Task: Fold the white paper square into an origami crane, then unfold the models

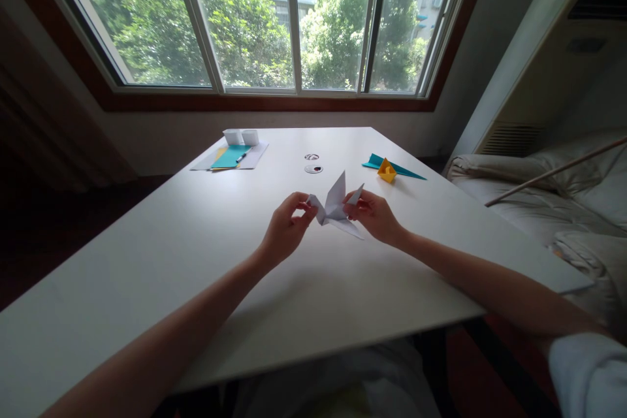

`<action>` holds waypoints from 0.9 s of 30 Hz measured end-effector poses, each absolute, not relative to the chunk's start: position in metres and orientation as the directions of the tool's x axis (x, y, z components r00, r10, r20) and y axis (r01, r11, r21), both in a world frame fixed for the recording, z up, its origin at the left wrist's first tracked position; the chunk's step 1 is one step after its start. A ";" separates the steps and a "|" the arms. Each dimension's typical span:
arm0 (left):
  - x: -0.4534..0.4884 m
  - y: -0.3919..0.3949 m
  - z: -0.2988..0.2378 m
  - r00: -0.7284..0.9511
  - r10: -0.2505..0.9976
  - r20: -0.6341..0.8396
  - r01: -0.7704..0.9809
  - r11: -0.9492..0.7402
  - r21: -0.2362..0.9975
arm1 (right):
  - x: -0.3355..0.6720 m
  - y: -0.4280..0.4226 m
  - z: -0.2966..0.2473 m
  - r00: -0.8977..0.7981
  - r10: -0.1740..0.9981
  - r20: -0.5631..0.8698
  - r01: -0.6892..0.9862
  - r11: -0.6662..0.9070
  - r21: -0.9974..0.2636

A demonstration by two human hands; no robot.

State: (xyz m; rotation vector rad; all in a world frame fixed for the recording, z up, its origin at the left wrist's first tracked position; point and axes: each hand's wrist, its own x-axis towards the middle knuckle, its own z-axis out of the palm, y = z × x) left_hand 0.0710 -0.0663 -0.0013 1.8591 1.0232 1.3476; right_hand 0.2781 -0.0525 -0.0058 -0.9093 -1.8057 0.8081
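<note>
A white folded paper figure [336,205], shaped like a crane with pointed flaps, hangs a little above the white table [196,261]. My left hand [285,230] pinches its left tip between thumb and fingers. My right hand [373,214] is closed on its right side, fingers curled round a flap. Both hands meet near the middle of the table.
At the back right lie a small yellow folded paper piece [386,170] and a teal paper shape [398,168]. At the back left are sheets of teal and white paper with a pen [231,157] and a white box [241,137]. Two small round things [313,168] lie mid-table. A sofa stands to the right.
</note>
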 end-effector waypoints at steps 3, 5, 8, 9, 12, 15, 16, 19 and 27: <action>0.071 -0.062 -0.004 0.183 0.885 0.429 0.141 -0.455 0.879 | 0.278 -0.051 -0.006 -0.288 0.850 0.441 0.222 0.507 -0.833; 0.072 -0.061 -0.004 0.184 0.900 0.396 0.085 -0.416 0.906 | 0.276 -0.052 -0.007 -0.315 0.842 0.438 0.220 0.514 -0.829; 0.074 -0.064 -0.005 0.185 0.912 0.366 0.054 -0.382 0.923 | 0.274 -0.056 -0.007 -0.391 0.817 0.423 0.256 0.538 -0.803; 0.075 -0.065 -0.005 0.191 0.911 0.364 0.058 -0.381 0.923 | 0.273 -0.058 -0.006 -0.410 0.809 0.421 0.278 0.551 -0.787; 0.077 -0.068 -0.006 0.221 0.902 0.370 0.082 -0.395 0.915 | 0.271 -0.062 -0.004 -0.435 0.796 0.422 0.348 0.580 -0.736; 0.077 -0.070 -0.006 0.248 0.891 0.379 0.121 -0.417 0.901 | 0.270 -0.063 -0.002 -0.427 0.803 0.415 0.367 0.574 -0.733; 0.077 -0.070 -0.006 0.250 0.888 0.386 0.135 -0.427 0.894 | 0.270 -0.063 -0.001 -0.423 0.807 0.412 0.368 0.569 -0.736; 0.075 -0.072 -0.005 0.263 0.868 0.421 0.163 -0.470 0.868 | 0.270 -0.063 0.001 -0.406 0.810 0.423 0.381 0.571 -0.727; 0.070 -0.078 0.003 0.414 0.777 0.474 0.307 -0.609 0.731 | 0.280 -0.054 0.001 -0.391 0.797 0.461 0.464 0.603 -0.649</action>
